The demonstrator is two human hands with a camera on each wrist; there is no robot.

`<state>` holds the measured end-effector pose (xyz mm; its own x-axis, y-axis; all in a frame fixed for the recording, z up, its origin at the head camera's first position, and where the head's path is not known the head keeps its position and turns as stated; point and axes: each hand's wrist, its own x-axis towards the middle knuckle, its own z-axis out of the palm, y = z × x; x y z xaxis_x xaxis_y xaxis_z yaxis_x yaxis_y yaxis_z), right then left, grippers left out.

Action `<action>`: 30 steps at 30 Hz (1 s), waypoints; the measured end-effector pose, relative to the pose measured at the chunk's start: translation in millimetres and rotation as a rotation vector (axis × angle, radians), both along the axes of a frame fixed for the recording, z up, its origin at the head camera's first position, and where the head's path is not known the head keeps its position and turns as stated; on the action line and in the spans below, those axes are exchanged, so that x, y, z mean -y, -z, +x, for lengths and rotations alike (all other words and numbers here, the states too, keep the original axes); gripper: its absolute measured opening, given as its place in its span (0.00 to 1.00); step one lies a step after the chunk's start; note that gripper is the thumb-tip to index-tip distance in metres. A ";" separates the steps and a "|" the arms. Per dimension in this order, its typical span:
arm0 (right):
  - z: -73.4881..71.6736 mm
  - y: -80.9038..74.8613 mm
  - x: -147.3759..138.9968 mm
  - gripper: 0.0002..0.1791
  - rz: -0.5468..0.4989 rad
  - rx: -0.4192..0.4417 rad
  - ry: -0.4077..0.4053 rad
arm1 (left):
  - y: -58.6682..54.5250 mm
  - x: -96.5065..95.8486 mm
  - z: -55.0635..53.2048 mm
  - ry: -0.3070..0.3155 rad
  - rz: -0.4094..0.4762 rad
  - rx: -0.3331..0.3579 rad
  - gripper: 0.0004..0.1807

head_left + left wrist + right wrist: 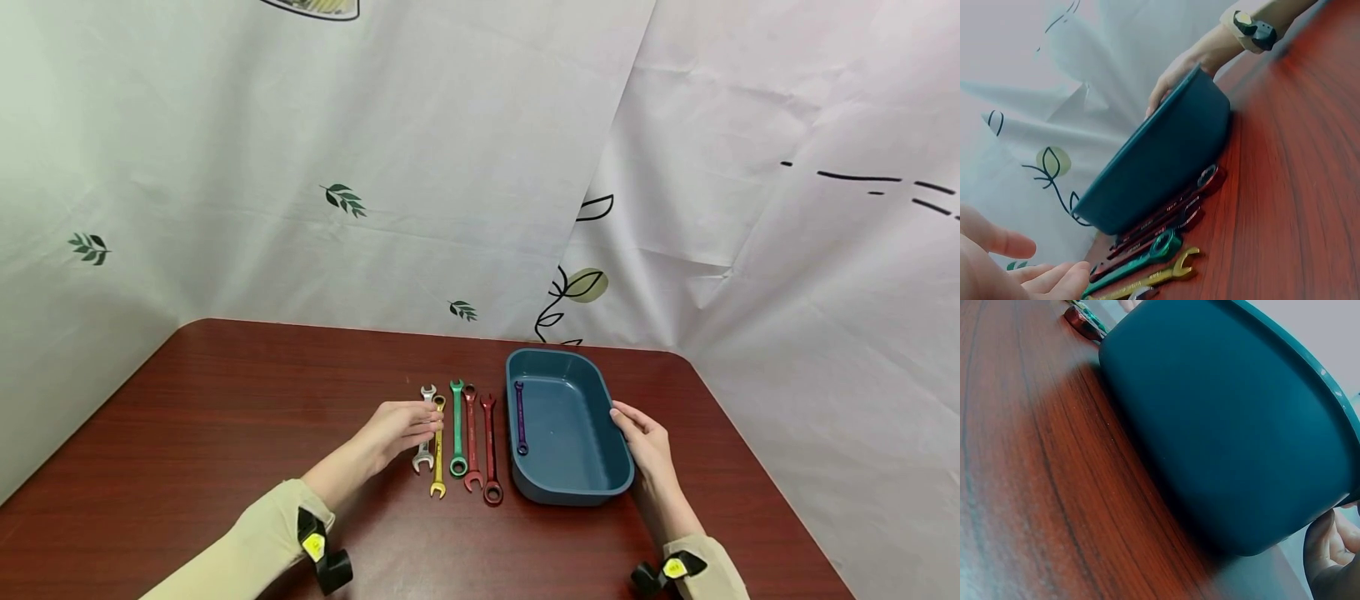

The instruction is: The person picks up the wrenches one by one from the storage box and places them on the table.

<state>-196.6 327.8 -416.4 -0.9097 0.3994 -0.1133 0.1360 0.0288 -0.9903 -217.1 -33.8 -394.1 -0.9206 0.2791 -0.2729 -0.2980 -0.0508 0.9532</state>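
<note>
My left hand (pixel 405 429) hovers over the silver wrench (pixel 423 458) and the yellow wrench (pixel 438 475), partly covering both. Its thumb and fingers stand apart with nothing between them in the left wrist view. To the right lie a green wrench (pixel 457 425) and two red wrenches, one (pixel 472 437) beside the green and the other (pixel 491 454) nearest the blue bin (pixel 562 498). Inside the bin a purple wrench (pixel 521 417) rests along its left side. My right hand (pixel 648 442) grips the bin's right rim, thumb and fingertips at the edge.
All of this is on a dark red wooden table (pixel 247 400). A white curtain with leaf prints (pixel 450 167) hangs behind the table's back edge and along the sides.
</note>
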 end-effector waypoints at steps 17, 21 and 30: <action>-0.1 -0.9 0.5 0.28 0.056 0.033 0.003 | -13.5 -20.0 4.4 0.121 0.065 0.024 0.24; -0.5 -0.8 -0.1 0.29 0.049 0.026 0.006 | -17.6 -27.3 3.6 0.145 0.060 0.024 0.24; -0.2 -2.0 1.4 0.28 0.045 0.021 0.005 | -22.9 -47.0 1.8 0.171 0.042 0.036 0.21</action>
<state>-196.8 326.4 -414.4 -0.9054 0.4089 -0.1144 0.1572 0.0723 -0.9849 -215.3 13.3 -371.1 -0.8487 0.4424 -0.2899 -0.3400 -0.0365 0.9397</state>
